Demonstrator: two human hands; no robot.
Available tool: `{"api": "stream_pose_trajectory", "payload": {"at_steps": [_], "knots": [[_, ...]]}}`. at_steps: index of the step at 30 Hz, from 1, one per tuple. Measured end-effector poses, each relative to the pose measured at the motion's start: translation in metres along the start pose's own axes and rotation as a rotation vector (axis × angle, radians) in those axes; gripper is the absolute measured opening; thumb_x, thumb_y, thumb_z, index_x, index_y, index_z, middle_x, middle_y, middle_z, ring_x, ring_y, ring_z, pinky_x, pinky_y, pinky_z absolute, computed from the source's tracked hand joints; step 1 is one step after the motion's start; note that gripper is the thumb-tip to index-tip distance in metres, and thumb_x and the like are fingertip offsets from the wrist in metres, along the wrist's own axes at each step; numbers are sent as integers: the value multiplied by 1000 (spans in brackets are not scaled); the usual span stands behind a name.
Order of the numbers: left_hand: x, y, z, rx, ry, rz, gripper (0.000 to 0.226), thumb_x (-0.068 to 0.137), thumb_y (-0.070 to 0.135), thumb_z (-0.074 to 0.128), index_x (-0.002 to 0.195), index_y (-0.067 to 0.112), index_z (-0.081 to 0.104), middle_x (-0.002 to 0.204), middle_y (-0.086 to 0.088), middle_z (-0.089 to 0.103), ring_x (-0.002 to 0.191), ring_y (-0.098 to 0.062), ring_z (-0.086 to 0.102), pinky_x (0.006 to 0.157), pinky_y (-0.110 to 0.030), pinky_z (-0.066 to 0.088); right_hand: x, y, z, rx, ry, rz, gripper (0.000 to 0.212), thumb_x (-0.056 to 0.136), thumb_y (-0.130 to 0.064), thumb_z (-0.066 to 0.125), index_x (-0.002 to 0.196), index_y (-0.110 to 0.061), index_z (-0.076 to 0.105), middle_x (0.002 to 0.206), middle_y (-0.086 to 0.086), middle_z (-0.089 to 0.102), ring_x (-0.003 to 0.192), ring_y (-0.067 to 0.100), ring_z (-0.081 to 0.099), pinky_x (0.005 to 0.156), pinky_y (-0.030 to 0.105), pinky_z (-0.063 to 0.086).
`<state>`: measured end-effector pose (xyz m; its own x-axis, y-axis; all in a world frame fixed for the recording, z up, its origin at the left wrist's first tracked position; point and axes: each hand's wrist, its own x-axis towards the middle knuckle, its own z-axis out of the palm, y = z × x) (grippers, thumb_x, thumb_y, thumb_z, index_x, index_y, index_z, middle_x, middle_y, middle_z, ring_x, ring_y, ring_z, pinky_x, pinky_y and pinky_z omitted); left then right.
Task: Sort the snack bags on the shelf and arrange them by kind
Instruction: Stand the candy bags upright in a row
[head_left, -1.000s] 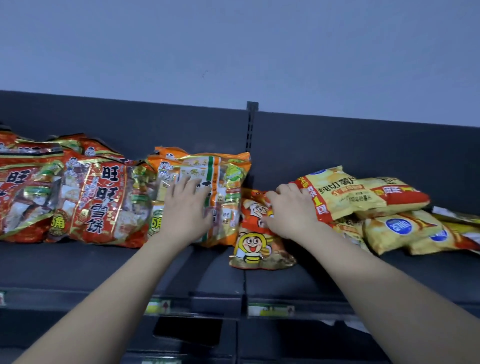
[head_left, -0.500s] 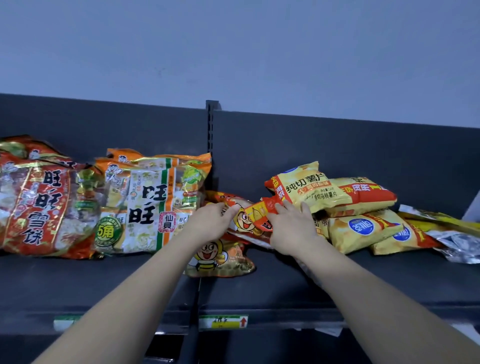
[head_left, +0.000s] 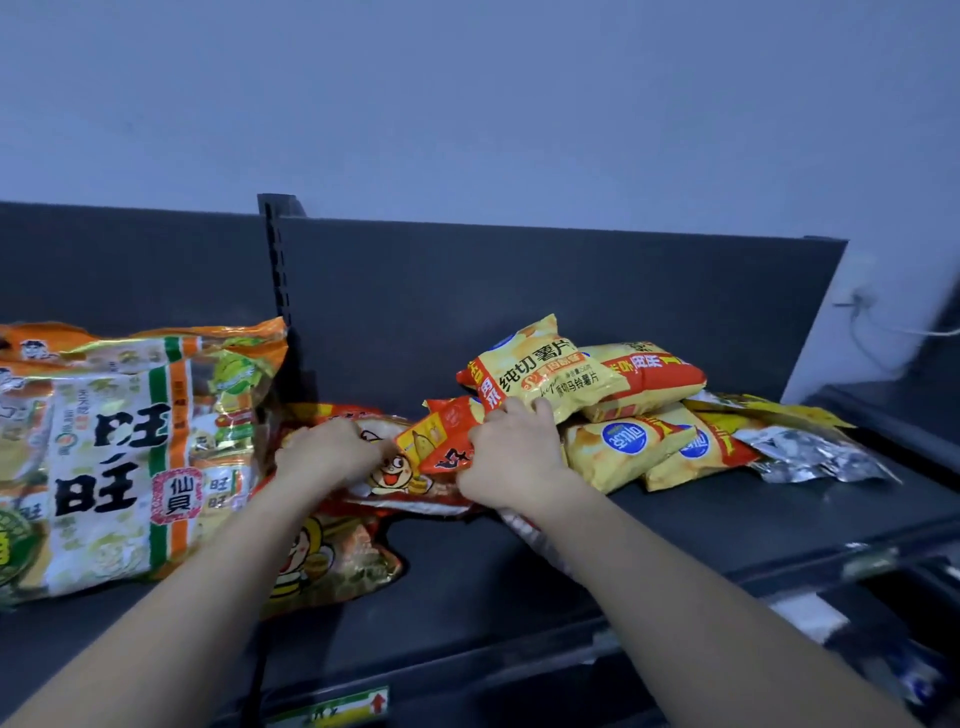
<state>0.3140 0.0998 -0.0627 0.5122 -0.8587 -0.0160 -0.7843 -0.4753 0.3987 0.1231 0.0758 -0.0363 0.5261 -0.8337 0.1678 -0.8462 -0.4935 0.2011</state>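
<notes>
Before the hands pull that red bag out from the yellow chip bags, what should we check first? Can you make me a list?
1. Left hand gripping the cartoon bag: ok.
2. Right hand gripping the red bag: ok.
3. Top yellow chip bag off the red bag: not ok, it lies over it and could slide.
4. Bare shelf in front for setting bags down: ok.
5. More red bags hidden under the chip pile: cannot tell.

The big cracker bag (head_left: 130, 467) reads 旺旺 in black, with 仙贝 in a red seal; the top yellow chip bag (head_left: 545, 376) reads 纯切薯片 and, smaller, 原切马铃薯片; the shelf-edge tag (head_left: 332, 709) bears a red arrow, its print seemingly too blurred to read.
</notes>
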Motion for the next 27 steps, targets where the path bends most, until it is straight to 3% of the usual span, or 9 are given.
{"api": "stream_pose_trajectory", "payload": {"at_steps": [3, 7, 10, 14, 17, 21, 23, 24, 27], "knots": [[6, 1, 3, -72, -24, -25, 40, 72, 54, 52, 85, 18, 64, 56, 7, 67, 90, -27, 65, 92, -39, 49, 0, 8, 2, 12, -12, -14, 48, 82, -55, 48, 111, -21, 66, 116, 3, 60, 121, 25, 40, 105, 51, 20], [4, 2, 7, -64, 34, -25, 39, 64, 47, 42, 76, 16, 63, 76, -5, 71, 87, -30, 66, 93, -46, 48, -4, 21, 3, 56, -80, -39, 94, 68, -93, 32, 123, -22, 62, 124, 8, 58, 125, 29, 39, 107, 55, 16], [5, 0, 9, -97, 67, -31, 36, 68, 43, 43, 72, 14, 64, 80, -8, 69, 85, -33, 65, 93, -48, 48, -7, 36, 5, 107, -121, -15, 105, 65, -97, 24, 135, -23, 53, 136, 13, 51, 131, 31, 35, 109, 58, 11], [1, 9, 10, -56, 102, -56, 33, 82, 43, 47, 78, 17, 67, 74, -4, 69, 92, -30, 64, 110, -56, 26, -10, 55, 12, 205, -78, 7, 107, 66, -95, 11, 134, -26, 55, 137, 11, 51, 133, 27, 36, 110, 59, 9], [-10, 18, 7, 56, 143, -60, 44, 92, 56, 44, 88, 22, 71, 68, 3, 64, 101, -28, 59, 113, -59, 11, -8, 65, 16, 227, -24, 42, 107, 69, -91, 3, 128, -23, 60, 135, 6, 54, 132, 24, 39, 109, 59, 11], [-18, 15, 2, 249, 320, -41, 45, 89, 62, 48, 98, 24, 70, 104, -6, 64, 113, -31, 53, 104, -54, 28, -5, 78, 25, 105, -51, 89, 76, 85, -75, 37, 138, -22, 48, 139, 7, 48, 136, 24, 32, 110, 56, 14], [-21, 15, 0, 141, 524, 61, 42, 89, 55, 51, 93, 16, 67, 102, -10, 62, 105, -34, 55, 89, -47, 40, -4, 84, 30, 88, -39, 85, 69, 87, -66, 47, 140, -23, 45, 140, 7, 47, 136, 25, 31, 109, 53, 16], [-23, 18, -1, 29, 534, 129, 45, 90, 54, 48, 85, 13, 66, 94, -10, 64, 97, -34, 59, 80, -44, 44, -4, 86, 31, 88, -21, 77, 65, 87, -64, 48, 138, -23, 47, 139, 7, 47, 136, 24, 32, 109, 52, 18], [-30, 34, -8, -209, 171, 140, 56, 88, 65, 44, 73, 18, 71, 77, -4, 69, 80, -24, 64, 71, -37, 52, -3, 89, 34, 81, 27, 62, 60, 89, -61, 49, 136, -24, 48, 139, 4, 47, 136, 23, 32, 111, 51, 16]]}}
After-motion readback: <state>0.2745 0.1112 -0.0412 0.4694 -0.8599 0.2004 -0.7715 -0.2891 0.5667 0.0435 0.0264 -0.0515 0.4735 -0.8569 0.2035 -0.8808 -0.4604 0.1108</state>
